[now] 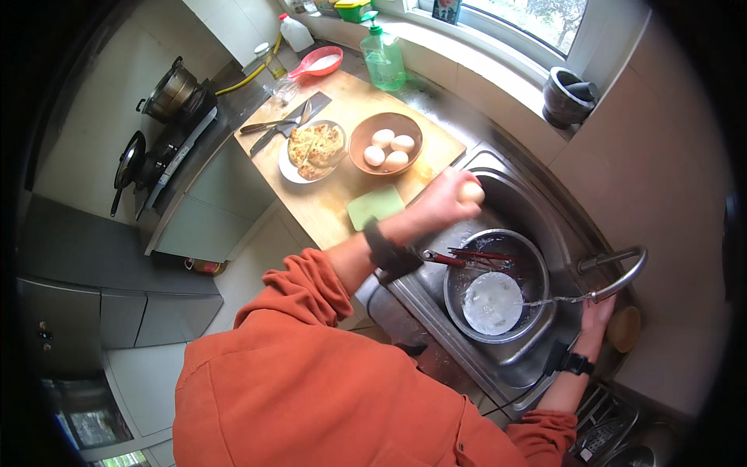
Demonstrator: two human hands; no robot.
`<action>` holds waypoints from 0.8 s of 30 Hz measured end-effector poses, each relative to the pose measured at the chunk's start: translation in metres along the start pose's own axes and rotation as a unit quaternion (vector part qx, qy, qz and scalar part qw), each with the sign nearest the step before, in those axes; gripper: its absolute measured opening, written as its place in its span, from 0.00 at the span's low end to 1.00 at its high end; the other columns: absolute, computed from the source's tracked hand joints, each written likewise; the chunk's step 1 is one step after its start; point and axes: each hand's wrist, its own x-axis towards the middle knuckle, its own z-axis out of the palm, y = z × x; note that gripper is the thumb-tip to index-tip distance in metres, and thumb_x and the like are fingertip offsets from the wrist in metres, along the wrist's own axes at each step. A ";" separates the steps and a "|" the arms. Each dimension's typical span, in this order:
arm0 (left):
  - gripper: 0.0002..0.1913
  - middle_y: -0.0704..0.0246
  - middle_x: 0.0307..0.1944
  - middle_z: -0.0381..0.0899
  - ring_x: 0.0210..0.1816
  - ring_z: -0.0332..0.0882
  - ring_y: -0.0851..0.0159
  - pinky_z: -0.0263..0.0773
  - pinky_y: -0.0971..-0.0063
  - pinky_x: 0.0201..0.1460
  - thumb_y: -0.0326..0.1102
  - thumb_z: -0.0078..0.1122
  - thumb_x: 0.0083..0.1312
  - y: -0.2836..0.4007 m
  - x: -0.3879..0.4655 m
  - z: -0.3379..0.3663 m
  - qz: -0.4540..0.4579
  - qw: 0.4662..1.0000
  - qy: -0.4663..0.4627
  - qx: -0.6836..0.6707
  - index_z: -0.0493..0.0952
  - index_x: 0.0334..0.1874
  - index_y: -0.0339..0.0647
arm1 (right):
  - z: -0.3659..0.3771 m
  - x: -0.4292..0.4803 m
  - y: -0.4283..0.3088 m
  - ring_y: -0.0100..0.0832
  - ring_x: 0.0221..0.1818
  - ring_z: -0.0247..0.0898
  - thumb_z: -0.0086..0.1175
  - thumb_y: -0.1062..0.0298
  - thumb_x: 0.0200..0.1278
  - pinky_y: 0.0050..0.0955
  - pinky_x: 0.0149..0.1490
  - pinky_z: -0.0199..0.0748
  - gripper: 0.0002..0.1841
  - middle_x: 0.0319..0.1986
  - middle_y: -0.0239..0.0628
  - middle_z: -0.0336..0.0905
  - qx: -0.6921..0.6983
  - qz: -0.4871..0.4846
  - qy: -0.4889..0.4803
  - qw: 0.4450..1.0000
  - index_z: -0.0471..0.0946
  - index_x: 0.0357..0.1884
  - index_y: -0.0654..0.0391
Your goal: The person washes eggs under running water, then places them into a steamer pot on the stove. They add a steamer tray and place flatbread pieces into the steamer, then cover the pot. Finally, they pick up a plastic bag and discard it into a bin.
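Note:
My left hand point(446, 198) grips an egg point(471, 192) above the near-left part of the steel sink point(435, 233). Partly behind the tap's curved spout point(627, 280), my right hand point(597, 315) is close to the wall; its fingers are hidden. A thin stream of water runs from the spout into a white bowl point(493, 303). That bowl sits inside a round metal basin point(544, 280), along with red-handled utensils point(446, 258) and dark red chopsticks point(481, 254). Several eggs point(383, 138) lie in a brown bowl point(360, 137) on the wooden cutting board point(315, 213).
Beside the brown bowl, a white plate point(290, 169) holds browned flatbread pieces point(318, 146). A knife point(271, 137), green sponge cloth point(376, 207) and green pump bottle point(383, 58) are nearby. A stone mortar point(563, 102) stands on the sill. Pots point(175, 90) rest on the stove point(181, 157).

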 end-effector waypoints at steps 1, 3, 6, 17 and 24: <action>0.19 0.53 0.39 0.76 0.45 0.75 0.52 0.70 0.64 0.48 0.35 0.63 0.47 -0.011 0.002 -0.023 -0.023 0.998 0.048 0.045 0.75 0.42 0.35 | -0.006 -0.011 0.004 0.31 0.56 0.56 0.42 0.42 0.64 0.32 0.59 0.52 0.30 0.57 0.32 0.60 -0.018 0.025 0.023 0.999 0.61 0.61 0.50; 0.17 0.52 0.41 0.76 0.46 0.74 0.50 0.70 0.63 0.49 0.37 0.60 0.49 -0.037 0.006 -0.067 -0.016 0.991 0.095 0.091 0.77 0.40 0.35 | -0.016 -0.029 0.014 0.35 0.65 0.52 0.42 0.42 0.64 0.33 0.67 0.46 0.34 0.65 0.37 0.55 -0.043 0.059 0.044 0.996 0.57 0.66 0.53; 0.10 0.57 0.35 0.76 0.42 0.74 0.52 0.70 0.63 0.44 0.35 0.57 0.48 -0.069 0.007 -0.106 0.054 0.975 0.137 0.165 0.79 0.34 0.46 | -0.024 -0.060 0.035 0.34 0.66 0.50 0.44 0.45 0.64 0.31 0.66 0.44 0.32 0.65 0.37 0.55 -0.061 0.083 0.028 0.994 0.59 0.65 0.53; 0.15 0.58 0.32 0.77 0.39 0.75 0.51 0.70 0.60 0.43 0.37 0.62 0.48 -0.143 0.035 -0.106 -0.078 0.947 0.078 0.302 0.72 0.37 0.43 | 0.056 -0.146 0.084 0.24 0.52 0.65 0.46 0.50 0.64 0.30 0.59 0.52 0.22 0.52 0.26 0.72 -0.167 0.093 -0.006 0.982 0.69 0.57 0.47; 0.15 0.62 0.35 0.77 0.41 0.75 0.55 0.70 0.62 0.45 0.39 0.63 0.48 -0.146 0.037 -0.115 -0.076 0.942 0.049 0.324 0.73 0.36 0.44 | 0.086 -0.156 0.100 0.34 0.53 0.70 0.52 0.64 0.61 0.29 0.57 0.65 0.20 0.49 0.44 0.74 -0.502 -0.060 -0.050 0.862 0.70 0.54 0.62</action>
